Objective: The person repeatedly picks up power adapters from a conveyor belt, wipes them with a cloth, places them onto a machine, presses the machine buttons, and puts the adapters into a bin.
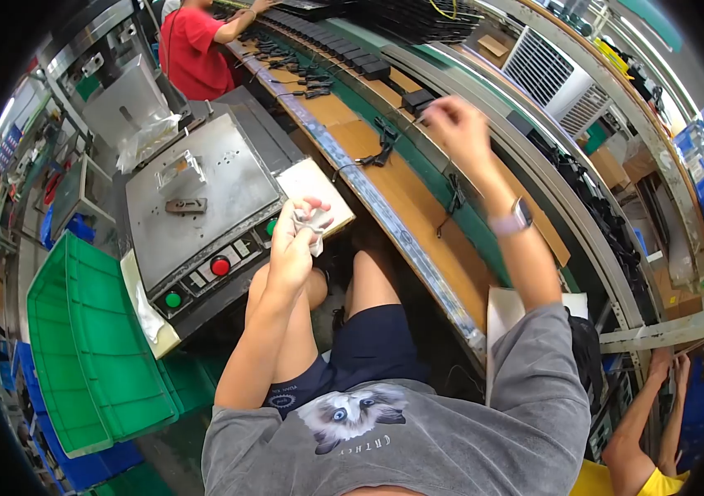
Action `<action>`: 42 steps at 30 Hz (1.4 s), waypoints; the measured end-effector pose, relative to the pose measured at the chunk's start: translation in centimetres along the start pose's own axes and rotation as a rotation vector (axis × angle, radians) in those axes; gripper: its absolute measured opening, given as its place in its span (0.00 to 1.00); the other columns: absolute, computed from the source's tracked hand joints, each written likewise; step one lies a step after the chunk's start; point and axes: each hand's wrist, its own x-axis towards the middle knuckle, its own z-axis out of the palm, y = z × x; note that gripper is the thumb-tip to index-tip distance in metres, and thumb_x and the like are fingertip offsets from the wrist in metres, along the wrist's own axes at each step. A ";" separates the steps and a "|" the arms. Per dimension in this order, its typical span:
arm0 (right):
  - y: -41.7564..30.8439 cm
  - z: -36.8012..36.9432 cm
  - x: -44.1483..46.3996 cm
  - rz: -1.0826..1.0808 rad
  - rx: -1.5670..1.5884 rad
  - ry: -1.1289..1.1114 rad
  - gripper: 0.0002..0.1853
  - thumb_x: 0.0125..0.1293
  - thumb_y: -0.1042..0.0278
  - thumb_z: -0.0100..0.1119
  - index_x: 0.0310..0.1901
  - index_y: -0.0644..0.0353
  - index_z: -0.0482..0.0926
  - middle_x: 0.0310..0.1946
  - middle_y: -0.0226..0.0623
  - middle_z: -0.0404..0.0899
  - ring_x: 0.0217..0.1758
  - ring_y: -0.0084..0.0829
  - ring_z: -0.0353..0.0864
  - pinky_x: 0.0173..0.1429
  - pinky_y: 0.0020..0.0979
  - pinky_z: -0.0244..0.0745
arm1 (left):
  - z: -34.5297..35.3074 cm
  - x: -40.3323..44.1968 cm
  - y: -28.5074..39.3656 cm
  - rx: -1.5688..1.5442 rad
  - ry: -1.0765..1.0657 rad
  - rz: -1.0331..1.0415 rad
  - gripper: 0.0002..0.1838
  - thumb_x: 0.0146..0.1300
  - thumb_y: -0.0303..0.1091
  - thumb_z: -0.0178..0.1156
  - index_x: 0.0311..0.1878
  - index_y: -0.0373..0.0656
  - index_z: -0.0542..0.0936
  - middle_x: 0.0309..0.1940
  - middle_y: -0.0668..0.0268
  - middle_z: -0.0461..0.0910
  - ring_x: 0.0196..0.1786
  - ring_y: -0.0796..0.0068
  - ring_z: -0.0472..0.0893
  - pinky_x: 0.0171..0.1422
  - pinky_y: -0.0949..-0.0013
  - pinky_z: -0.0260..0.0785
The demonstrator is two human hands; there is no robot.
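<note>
White cloth (316, 240) bunched in the left hand (292, 248), black box (416, 101) at the tips of the right hand (461, 128).
The left fingers curl around the cloth; the right hand is blurred, so I cannot tell whether it grips the box or only nears it. A hasty touch could knock the box askew, and black cables (383, 147) to the left of that hand could snag on it. A slack hold might let the cloth slip from the left hand. It looks pale, crumpled and soft; the box looks dark and blocky.
</note>
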 end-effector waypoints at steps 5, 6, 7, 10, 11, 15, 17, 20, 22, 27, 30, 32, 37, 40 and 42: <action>15.4 -7.7 9.6 0.074 -0.712 0.196 0.12 0.63 0.64 0.60 0.42 0.62 0.86 0.39 0.53 0.84 0.42 0.51 0.84 0.48 0.42 0.78 | -0.5 -0.2 0.2 0.039 0.097 -0.067 0.16 0.59 0.19 0.45 0.49 0.36 0.74 0.48 0.61 0.72 0.54 0.67 0.79 0.60 0.63 0.76; 17.2 -8.2 10.4 0.192 -0.793 0.164 0.13 0.62 0.63 0.60 0.43 0.61 0.86 0.41 0.54 0.84 0.44 0.53 0.84 0.50 0.44 0.77 | -0.5 -0.1 0.4 0.047 0.121 -0.068 0.15 0.61 0.20 0.45 0.50 0.36 0.74 0.47 0.61 0.73 0.51 0.68 0.80 0.58 0.64 0.77; 19.1 -8.2 10.7 0.251 -0.843 0.164 0.13 0.62 0.63 0.59 0.43 0.60 0.86 0.42 0.54 0.84 0.46 0.52 0.84 0.52 0.45 0.77 | -0.7 -0.2 0.5 0.122 0.087 -0.063 0.16 0.66 0.21 0.46 0.56 0.36 0.72 0.46 0.59 0.74 0.44 0.70 0.83 0.52 0.67 0.79; 17.4 -7.7 10.0 0.373 -1.106 -0.006 0.20 0.62 0.60 0.61 0.53 0.61 0.80 0.53 0.54 0.80 0.58 0.55 0.79 0.59 0.50 0.74 | -0.2 -0.7 0.0 0.105 0.134 -0.015 0.19 0.68 0.19 0.47 0.62 0.34 0.61 0.46 0.55 0.73 0.41 0.66 0.86 0.45 0.68 0.81; 16.3 -6.9 8.9 0.227 -1.100 0.057 0.24 0.61 0.56 0.63 0.55 0.63 0.77 0.57 0.56 0.76 0.60 0.57 0.76 0.61 0.50 0.72 | -0.5 -0.8 -0.4 0.115 0.124 -0.007 0.18 0.68 0.21 0.48 0.60 0.34 0.60 0.43 0.56 0.74 0.42 0.65 0.86 0.44 0.69 0.81; 15.0 -0.4 3.7 0.187 -0.810 -0.032 0.39 0.52 0.42 0.72 0.53 0.71 0.73 0.61 0.65 0.70 0.60 0.62 0.73 0.62 0.51 0.71 | -2.7 -0.8 -2.1 0.183 0.008 -0.196 0.17 0.62 0.17 0.42 0.55 0.35 0.63 0.44 0.57 0.72 0.43 0.64 0.84 0.46 0.69 0.79; 15.6 0.7 1.2 0.267 -0.813 -0.110 0.42 0.47 0.41 0.76 0.52 0.72 0.73 0.54 0.65 0.76 0.55 0.60 0.77 0.58 0.50 0.73 | -2.0 -0.9 -2.1 0.288 -0.037 -0.167 0.14 0.62 0.19 0.45 0.52 0.37 0.69 0.42 0.60 0.77 0.38 0.73 0.82 0.39 0.73 0.74; 12.9 -1.0 1.0 0.151 -0.661 -0.182 0.46 0.43 0.46 0.79 0.57 0.69 0.69 0.41 0.63 0.81 0.48 0.56 0.83 0.51 0.46 0.78 | -0.8 -1.2 -0.1 0.457 -0.051 -0.063 0.09 0.62 0.20 0.55 0.45 0.36 0.78 0.35 0.64 0.81 0.29 0.81 0.78 0.35 0.74 0.71; 7.9 -2.2 0.3 0.162 -0.390 -0.044 0.35 0.49 0.57 0.75 0.54 0.68 0.70 0.39 0.54 0.83 0.46 0.51 0.84 0.47 0.44 0.80 | -1.0 -1.2 0.4 0.444 -0.053 -0.095 0.07 0.61 0.19 0.59 0.42 0.35 0.80 0.32 0.65 0.81 0.29 0.83 0.77 0.34 0.74 0.71; -2.2 -2.5 -2.9 0.608 1.143 -0.272 0.22 0.60 0.76 0.50 0.57 0.69 0.69 0.47 0.48 0.75 0.43 0.38 0.77 0.45 0.33 0.75 | -1.0 1.6 0.0 0.408 0.131 0.141 0.05 0.65 0.20 0.60 0.44 0.36 0.79 0.39 0.67 0.80 0.42 0.84 0.77 0.48 0.77 0.71; -2.1 -0.4 -6.2 0.856 1.467 -0.630 0.20 0.66 0.70 0.55 0.57 0.71 0.69 0.43 0.46 0.75 0.36 0.30 0.70 0.39 0.25 0.70 | 0.7 3.2 1.2 0.256 0.314 0.182 0.07 0.66 0.21 0.61 0.46 0.35 0.77 0.41 0.68 0.79 0.45 0.83 0.77 0.52 0.77 0.70; -5.8 1.7 -8.3 0.819 1.388 -0.622 0.19 0.70 0.67 0.55 0.57 0.70 0.69 0.42 0.46 0.75 0.39 0.30 0.72 0.36 0.25 0.71 | 1.6 3.2 1.9 0.237 0.348 0.296 0.08 0.67 0.22 0.62 0.46 0.35 0.75 0.42 0.66 0.79 0.47 0.82 0.77 0.54 0.76 0.70; -8.4 3.9 -10.9 0.875 1.183 -0.884 0.13 0.75 0.65 0.52 0.51 0.68 0.73 0.33 0.49 0.82 0.31 0.31 0.82 0.35 0.26 0.78 | 3.9 2.1 2.3 0.518 0.263 0.529 0.05 0.68 0.24 0.61 0.44 0.36 0.77 0.39 0.62 0.84 0.44 0.74 0.83 0.50 0.72 0.74; -9.1 4.4 -12.2 0.851 1.135 -0.830 0.13 0.75 0.67 0.49 0.56 0.63 0.70 0.38 0.43 0.81 0.33 0.30 0.81 0.34 0.24 0.74 | 4.5 0.9 2.5 0.580 0.028 0.436 0.06 0.66 0.25 0.61 0.44 0.37 0.78 0.36 0.59 0.84 0.40 0.65 0.86 0.44 0.68 0.76; -9.7 4.6 -13.0 0.971 1.068 -0.637 0.13 0.75 0.69 0.48 0.57 0.62 0.69 0.39 0.39 0.79 0.33 0.28 0.81 0.32 0.24 0.72 | 4.2 0.4 2.1 0.695 -0.088 0.511 0.09 0.64 0.25 0.61 0.47 0.37 0.78 0.37 0.59 0.84 0.41 0.64 0.86 0.46 0.67 0.76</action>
